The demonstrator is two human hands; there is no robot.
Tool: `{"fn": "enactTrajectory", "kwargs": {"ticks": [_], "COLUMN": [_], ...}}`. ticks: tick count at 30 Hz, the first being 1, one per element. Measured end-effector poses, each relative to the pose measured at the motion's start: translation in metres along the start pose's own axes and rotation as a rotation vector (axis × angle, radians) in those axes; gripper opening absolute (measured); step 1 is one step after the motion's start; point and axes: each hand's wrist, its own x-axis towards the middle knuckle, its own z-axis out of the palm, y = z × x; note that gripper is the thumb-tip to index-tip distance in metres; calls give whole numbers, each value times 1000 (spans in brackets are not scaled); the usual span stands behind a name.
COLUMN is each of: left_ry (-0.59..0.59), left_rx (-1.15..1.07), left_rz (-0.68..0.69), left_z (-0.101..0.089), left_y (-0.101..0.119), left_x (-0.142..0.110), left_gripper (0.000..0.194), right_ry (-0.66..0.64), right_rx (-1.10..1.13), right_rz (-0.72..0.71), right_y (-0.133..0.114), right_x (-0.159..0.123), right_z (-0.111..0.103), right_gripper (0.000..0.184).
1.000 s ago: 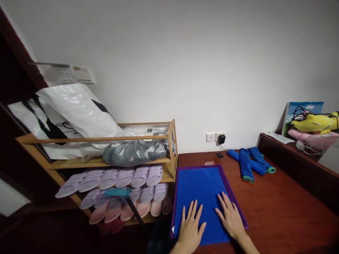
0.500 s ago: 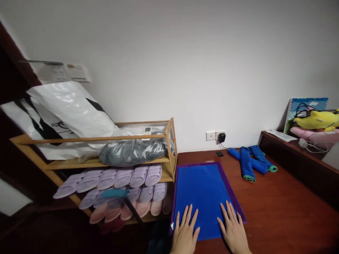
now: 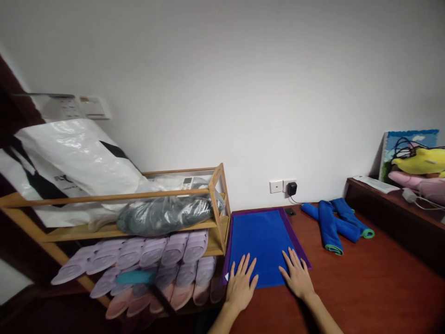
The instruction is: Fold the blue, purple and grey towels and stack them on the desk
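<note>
The blue cloth (image 3: 260, 241) lies flat on top of the purple cloth (image 3: 295, 241), and both are on the red-brown table (image 3: 354, 292); purple peeks out along the far side and both long sides, but I cannot see any along the near edge; a small white tag (image 3: 227, 277) sits by the near left corner. The left hand (image 3: 239, 287) is palm down on the near left part of the blue cloth, with its fingers spread a little and its thumb out to the side; the right hand (image 3: 299, 280) is palm down near the other corner, its fingers spread too and its thumb pointing in; no finger is pinching anything. I think wide, soft hands work best here; both should press the same amount, since a hard push on one side could make a wrinkle or slide the blue cloth over the purple one; slow, straight strokes should be kinder to it than quick ones. The rolled blue cloths (image 3: 328, 227) with green edges lie to the right, well apart from the hands; the wooden rack (image 3: 213, 204) with slippers (image 3: 196, 246) stands to the left.
</note>
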Motion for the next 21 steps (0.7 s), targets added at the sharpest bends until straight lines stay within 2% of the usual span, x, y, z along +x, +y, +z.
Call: {"fn": "enactTrajectory", "kwargs": {"ticks": [2, 4, 7, 9, 11, 13, 16, 18, 21], "left_ry": [4, 8, 8, 9, 6, -4, 7, 48, 136], "left_rx": [11, 20, 32, 42, 47, 48, 56, 66, 64], "left_rz": [-6, -7, -9, -12, -12, -9, -1, -1, 11], "left_z": [1, 3, 5, 6, 7, 7, 7, 7, 5], "left_y": [-4, -6, -8, -9, -11, -13, -14, -14, -10], "left_x": [7, 11, 16, 19, 23, 27, 29, 29, 23], "left_gripper": [51, 52, 53, 53, 53, 52, 52, 52, 51], "right_ry": [-48, 26, 236, 278, 281, 287, 320, 349, 463], "right_rx": [20, -30, -190, -248, -277, -295, -285, -227, -37], "right_rz": [-60, -57, 170, 297, 331, 321, 303, 281, 302], "right_y": [21, 55, 118, 153, 173, 176, 164, 155, 152], "right_x": [14, 21, 17, 9, 0, -7, -16, -22, -27], "right_z": [-11, -23, -33, -32, -25, -19, -19, -31, -68], "right_gripper": [63, 55, 51, 53, 55, 58, 59, 58, 54]}}
